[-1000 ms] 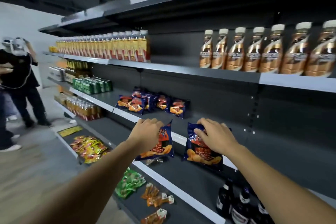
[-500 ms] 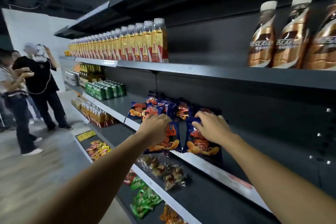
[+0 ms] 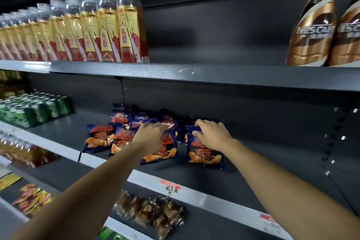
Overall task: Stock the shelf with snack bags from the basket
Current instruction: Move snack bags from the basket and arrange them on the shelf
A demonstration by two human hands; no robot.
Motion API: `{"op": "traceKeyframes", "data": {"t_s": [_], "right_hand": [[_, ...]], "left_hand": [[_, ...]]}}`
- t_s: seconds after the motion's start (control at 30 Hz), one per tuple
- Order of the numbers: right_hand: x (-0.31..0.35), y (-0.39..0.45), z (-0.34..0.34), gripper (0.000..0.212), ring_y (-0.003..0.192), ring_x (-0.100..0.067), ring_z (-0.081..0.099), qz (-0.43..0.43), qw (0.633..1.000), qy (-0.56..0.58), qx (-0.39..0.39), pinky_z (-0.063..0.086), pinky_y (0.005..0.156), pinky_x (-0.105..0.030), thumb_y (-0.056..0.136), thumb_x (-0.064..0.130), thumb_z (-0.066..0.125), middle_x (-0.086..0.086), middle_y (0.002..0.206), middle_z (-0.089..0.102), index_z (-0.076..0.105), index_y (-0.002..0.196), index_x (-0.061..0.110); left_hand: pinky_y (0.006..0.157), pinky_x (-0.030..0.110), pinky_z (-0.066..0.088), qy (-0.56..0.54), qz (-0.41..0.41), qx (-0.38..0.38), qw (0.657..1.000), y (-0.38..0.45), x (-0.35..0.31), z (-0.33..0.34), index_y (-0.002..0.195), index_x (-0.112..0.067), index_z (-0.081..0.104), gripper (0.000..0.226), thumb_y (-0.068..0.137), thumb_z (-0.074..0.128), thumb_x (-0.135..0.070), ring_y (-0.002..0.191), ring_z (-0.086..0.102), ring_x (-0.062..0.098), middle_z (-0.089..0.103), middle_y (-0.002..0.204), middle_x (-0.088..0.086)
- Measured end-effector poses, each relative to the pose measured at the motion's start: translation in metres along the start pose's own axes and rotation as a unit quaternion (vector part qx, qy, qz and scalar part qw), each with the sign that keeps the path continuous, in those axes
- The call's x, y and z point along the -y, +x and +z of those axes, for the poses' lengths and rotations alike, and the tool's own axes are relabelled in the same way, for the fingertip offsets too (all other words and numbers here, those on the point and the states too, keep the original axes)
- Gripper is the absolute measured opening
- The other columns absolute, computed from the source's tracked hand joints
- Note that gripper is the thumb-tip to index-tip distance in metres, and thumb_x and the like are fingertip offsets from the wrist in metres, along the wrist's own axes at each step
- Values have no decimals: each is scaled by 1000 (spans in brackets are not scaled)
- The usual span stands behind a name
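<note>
Both hands are out over the middle shelf (image 3: pixel 243 163), well apart from each other, each on its own snack bag. The left hand (image 3: pixel 151 135) lies on top of a dark blue chip bag (image 3: pixel 163 152), fingers curled down over its upper edge, though I can't tell how firmly it's gripping. The right hand (image 3: pixel 212 134) sits on the second blue bag (image 3: pixel 204 154), thumb on the front and fingers hooked over the top, so it's pinching the upper part. Both bags rest on the dark shelf surface, bottom edges toward the front lip, with a narrow gap between them.

Just left of and behind the left hand there's a loose pile of the same blue snack bags (image 3: pixel 120 126), overlapping each other, some flat and some propped up. The bag under the left hand touches that pile. No basket in view.

Further left on the same shelf there's a block of green cans (image 3: pixel 33 109). The shelf above has a long row of yellow bottles (image 3: pixel 101 29) with red labels, and two brown coffee bottles (image 3: pixel 315 25) at the far right. Below, the next shelf down holds clear-wrapped brown pastries (image 3: pixel 152 212), and off to the left some small red and yellow packets (image 3: pixel 33 198). The front strip carries a red price tag (image 3: pixel 171 187) with handwriting.
</note>
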State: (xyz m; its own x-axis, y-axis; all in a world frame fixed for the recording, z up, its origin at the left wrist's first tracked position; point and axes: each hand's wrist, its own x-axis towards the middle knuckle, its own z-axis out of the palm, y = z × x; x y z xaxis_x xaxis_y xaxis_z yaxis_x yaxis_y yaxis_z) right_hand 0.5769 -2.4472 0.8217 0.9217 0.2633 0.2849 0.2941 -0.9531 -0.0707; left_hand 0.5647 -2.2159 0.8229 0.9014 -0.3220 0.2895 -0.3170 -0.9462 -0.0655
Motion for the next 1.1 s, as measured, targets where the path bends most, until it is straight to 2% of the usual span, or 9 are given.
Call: {"op": "traceKeyframes", "data": {"t_s": [0.13, 0.33, 0.47, 0.57, 0.73, 0.8, 0.9, 0.97, 1.1], "right_hand": [[1, 14, 16, 38, 116, -25, 55, 60, 998, -7, 3, 37, 97, -45, 103, 44, 40, -2, 129, 59, 46, 132, 21], [4, 28, 34, 40, 118, -28, 54, 111, 994, -19, 7, 36, 99, -45, 103, 45, 39, -5, 129, 60, 46, 135, 21], [1, 54, 41, 40, 120, -30, 54, 113, 993, -17, -4, 38, 101, -43, 102, 45, 42, -7, 130, 60, 48, 134, 23], [-1, 75, 48, 43, 126, -30, 49, 109, 994, -25, -4, 35, 106, -43, 101, 46, 44, -7, 137, 54, 48, 136, 21], [-8, 88, 72, 42, 128, -28, 46, 87, 995, -39, -29, 34, 108, -41, 100, 46, 47, -5, 137, 53, 49, 134, 21], [-12, 88, 80, 41, 122, -29, 50, 81, 993, -57, -60, 38, 104, -42, 99, 45, 50, -5, 130, 58, 55, 130, 19], [-15, 85, 87, 35, 104, -32, 59, 74, 987, -82, -117, 48, 89, -44, 93, 42, 62, -6, 107, 68, 66, 114, 16], [-15, 84, 90, 32, 94, -31, 62, 84, 981, -103, -139, 51, 80, -43, 88, 42, 68, -5, 96, 69, 69, 105, 15], [-7, 86, 95, 32, 83, -28, 63, 110, 972, -130, -159, 53, 71, -39, 81, 44, 75, -3, 87, 68, 71, 95, 16]], "left_hand": [[109, 39, 26, -5, 57, -3, 998, 32, 22, 21, 143, -20, 41, 59, 87, 40, 0, 126, 47, 24, 49, 141, 3], [115, 36, 19, -28, 124, 16, 992, 69, 34, 46, 144, -19, 41, 60, 87, 42, -1, 133, 42, 20, 44, 147, 2], [114, 36, 22, -26, 135, 21, 990, 92, 41, 62, 143, -21, 41, 58, 88, 47, -5, 130, 45, 20, 47, 143, 1], [114, 36, 22, -27, 132, 16, 991, 104, 44, 67, 142, -21, 41, 57, 88, 46, -5, 129, 45, 20, 48, 141, 0], [113, 35, 22, -33, 128, 13, 991, 118, 52, 78, 142, -23, 41, 57, 88, 47, -4, 130, 44, 18, 49, 140, -2], [114, 36, 21, -37, 138, 14, 990, 124, 54, 83, 141, -24, 41, 55, 90, 48, -5, 132, 42, 18, 48, 141, -3], [115, 35, 20, -46, 158, 16, 986, 135, 55, 90, 143, -25, 41, 57, 91, 46, -1, 134, 39, 18, 45, 144, -4], [117, 35, 17, -49, 176, -1, 983, 143, 56, 95, 142, -26, 42, 59, 90, 46, 2, 135, 38, 18, 46, 144, -4], [121, 37, 7, -38, 219, -41, 974, 151, 57, 102, 139, -21, 48, 62, 84, 46, 8, 136, 38, 19, 50, 140, -2]]}}
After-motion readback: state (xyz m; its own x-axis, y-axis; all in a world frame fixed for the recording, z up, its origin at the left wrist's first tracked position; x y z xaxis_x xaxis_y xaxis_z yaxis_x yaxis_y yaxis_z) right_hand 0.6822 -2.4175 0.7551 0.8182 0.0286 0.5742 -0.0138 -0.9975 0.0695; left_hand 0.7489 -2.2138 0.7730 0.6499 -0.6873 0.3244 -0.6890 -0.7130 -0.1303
